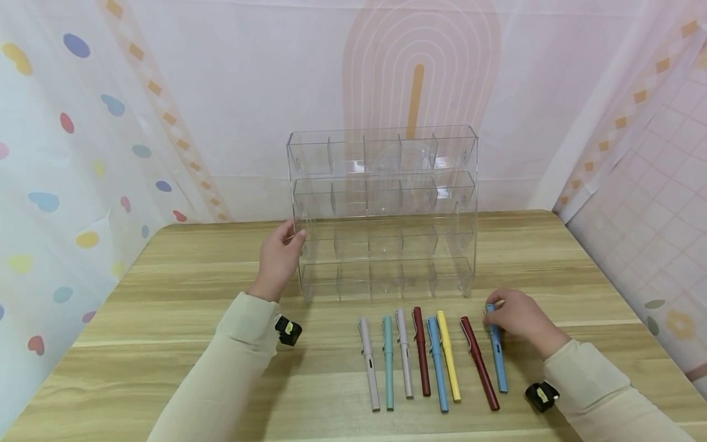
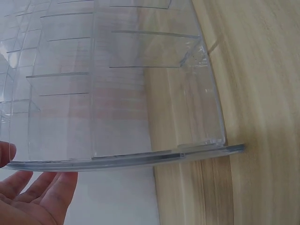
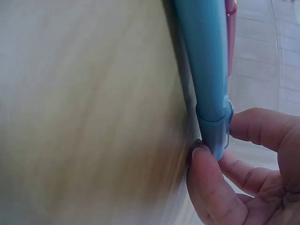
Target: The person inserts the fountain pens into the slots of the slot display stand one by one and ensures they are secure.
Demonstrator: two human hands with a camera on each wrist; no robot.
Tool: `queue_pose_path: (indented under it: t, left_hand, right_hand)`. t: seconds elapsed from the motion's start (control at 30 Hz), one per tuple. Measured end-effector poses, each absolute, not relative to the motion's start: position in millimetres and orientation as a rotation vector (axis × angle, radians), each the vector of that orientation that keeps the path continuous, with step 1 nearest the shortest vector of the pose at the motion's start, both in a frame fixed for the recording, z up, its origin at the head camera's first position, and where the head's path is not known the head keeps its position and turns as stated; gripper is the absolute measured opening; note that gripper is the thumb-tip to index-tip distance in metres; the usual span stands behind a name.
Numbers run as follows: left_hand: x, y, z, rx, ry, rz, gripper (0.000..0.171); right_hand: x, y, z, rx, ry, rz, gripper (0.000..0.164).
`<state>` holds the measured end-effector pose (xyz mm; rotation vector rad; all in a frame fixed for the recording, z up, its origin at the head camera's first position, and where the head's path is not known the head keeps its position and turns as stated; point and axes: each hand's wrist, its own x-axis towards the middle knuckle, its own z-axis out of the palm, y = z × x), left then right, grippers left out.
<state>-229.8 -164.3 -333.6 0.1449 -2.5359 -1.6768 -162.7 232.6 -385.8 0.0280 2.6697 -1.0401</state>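
A clear acrylic rack [image 1: 381,199] with tiers of small compartments stands upright on the table. My left hand [image 1: 278,258] grips its left side panel, thumb on one face and fingers on the other, as the left wrist view shows at the panel's edge [image 2: 126,161]. Over on the right, my right hand [image 1: 521,316] pinches the cap end of the rightmost blue pen [image 1: 498,353]. That pen lies along the tabletop, its barrel [image 3: 204,61] large in the right wrist view. Just left of it is a dark red pen [image 1: 479,362].
More capped pens lie in a loose row before the rack: two pale lilac [image 1: 369,365], a teal [image 1: 388,362], a dark red [image 1: 422,350], a blue [image 1: 437,365] and a yellow [image 1: 448,356]. Patterned curtains [image 1: 248,92] hang behind the wooden table [image 1: 166,294].
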Motion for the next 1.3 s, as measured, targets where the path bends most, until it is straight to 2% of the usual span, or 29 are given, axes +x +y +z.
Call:
queue_pose_path:
  t: [0.5, 0.83, 1.3]
  left_hand:
    - [-230, -158, -333, 0.214, -2.513, -1.683, 0.047]
    - [-230, -153, -331, 0.239, -2.486, -1.61, 0.042]
    - [-231, -151, -331, 0.261, -2.498, -1.585, 0.04]
  right_hand:
    - [-166, 252, -380, 0.107, 2.543, -1.332, 0.04]
    - [-169, 265, -352, 0.093, 2.511, -1.555, 0.046]
    - [-180, 256, -313, 0.05, 2.36, -2.07, 0.021]
